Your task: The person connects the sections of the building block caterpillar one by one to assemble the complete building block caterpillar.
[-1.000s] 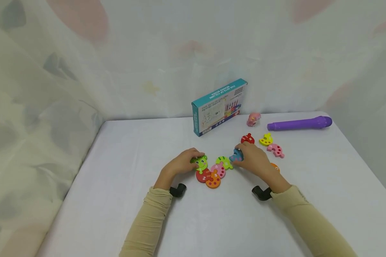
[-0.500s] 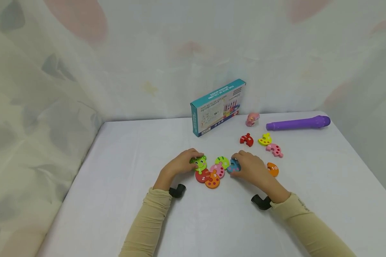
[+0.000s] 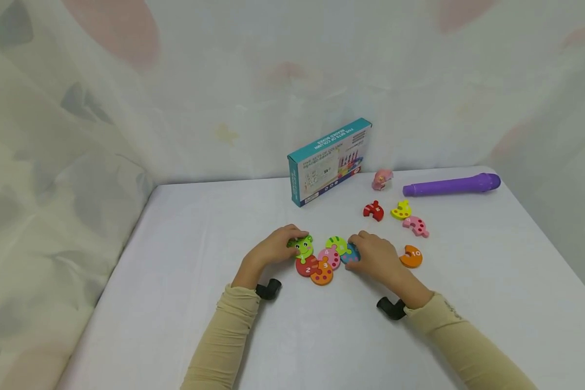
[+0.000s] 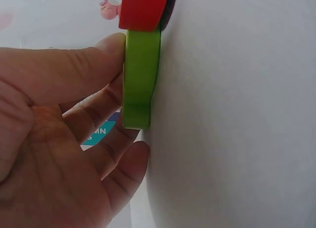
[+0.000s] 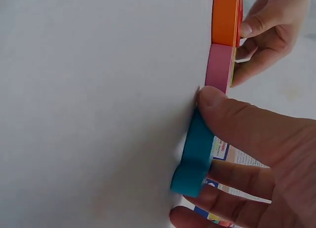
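A row of jigsaw-like caterpillar puzzle pieces curves across the table in the head view. At its left end my left hand [image 3: 274, 246] grips the green smiling head piece [image 3: 304, 248], thumb on its near edge. Red piece 2 [image 3: 305, 266], orange piece 3 [image 3: 322, 276], pink piece 4 [image 3: 329, 257] and a green striped piece [image 3: 336, 244] follow. At the right end my right hand [image 3: 376, 255] holds a blue spotted piece [image 3: 350, 254] against the green striped one; its fingers partly cover it. The right wrist view shows the blue piece's thick edge [image 5: 195, 151] between thumb and fingers.
Loose pieces lie to the right: a red one [image 3: 374, 212], a yellow one [image 3: 401, 210], a pink one [image 3: 416, 226] and orange piece 10 [image 3: 411, 257]. Behind are a teal-edged box [image 3: 329, 162], a small pink object [image 3: 382, 179] and a purple microphone-shaped toy [image 3: 451, 186].
My right hand has moved left and slightly toward me, bringing the blue piece down against the green striped piece. Orange piece 10 has come into fuller view. My left hand stays on the head piece.
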`<state>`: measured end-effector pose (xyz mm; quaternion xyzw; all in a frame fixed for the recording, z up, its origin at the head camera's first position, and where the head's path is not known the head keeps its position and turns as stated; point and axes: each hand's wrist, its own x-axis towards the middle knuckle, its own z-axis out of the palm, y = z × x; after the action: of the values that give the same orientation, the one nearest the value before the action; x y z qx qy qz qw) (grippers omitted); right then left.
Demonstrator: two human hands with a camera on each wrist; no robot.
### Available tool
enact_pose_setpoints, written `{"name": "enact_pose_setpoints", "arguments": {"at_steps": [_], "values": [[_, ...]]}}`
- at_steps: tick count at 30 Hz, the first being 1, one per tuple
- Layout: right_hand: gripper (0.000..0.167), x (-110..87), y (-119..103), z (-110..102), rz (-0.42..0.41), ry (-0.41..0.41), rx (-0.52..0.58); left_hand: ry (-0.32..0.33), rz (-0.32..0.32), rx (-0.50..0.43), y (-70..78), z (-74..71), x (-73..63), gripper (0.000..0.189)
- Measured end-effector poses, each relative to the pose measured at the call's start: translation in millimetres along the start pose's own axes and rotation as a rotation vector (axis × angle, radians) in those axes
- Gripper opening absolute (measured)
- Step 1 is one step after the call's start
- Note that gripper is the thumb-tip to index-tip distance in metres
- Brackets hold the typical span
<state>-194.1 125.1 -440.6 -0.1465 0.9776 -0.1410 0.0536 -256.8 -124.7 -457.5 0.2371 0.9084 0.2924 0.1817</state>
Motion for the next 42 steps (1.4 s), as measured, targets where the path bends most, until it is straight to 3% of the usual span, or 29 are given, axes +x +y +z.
{"name": "enact_pose_setpoints", "arguments": {"at_steps": [7, 11, 17, 22, 32, 37, 42], "values": [[0.065, -2.1, 11, -17, 0.018, 0.005, 0.028, 0.007, 0.003, -0.003, 1.1, -2.0, -0.3, 0.044], [0.061, -2.6, 28, -34, 0.056, 0.042, 0.081, 0.012, 0.014, -0.004, 1.5, -4.0, -1.7, 0.043], [0.058, 5.8, 56, -56, 0.117, 0.09, 0.042, 0.01, -0.011, 0.003, -2.0, -5.1, -4.1, 0.044], [0.058, 18.4, 79, -66, 0.207, 0.074, 0.026, 0.007, -0.012, 0.002, -3.5, -5.2, -4.4, 0.044], [0.063, 40.5, 111, -59, 0.264, -0.046, 0.023, 0.008, 0.018, -0.027, -4.7, 0.1, -3.6, 0.044], [0.057, 41.4, 118, -53, 0.249, -0.042, 0.031, -0.001, 0.02, -0.024, -4.0, 1.9, -2.5, 0.044], [0.055, 38.7, 108, -58, 0.211, -0.002, 0.006, 0.001, 0.013, -0.027, -1.3, -0.5, -2.4, 0.044]]}}
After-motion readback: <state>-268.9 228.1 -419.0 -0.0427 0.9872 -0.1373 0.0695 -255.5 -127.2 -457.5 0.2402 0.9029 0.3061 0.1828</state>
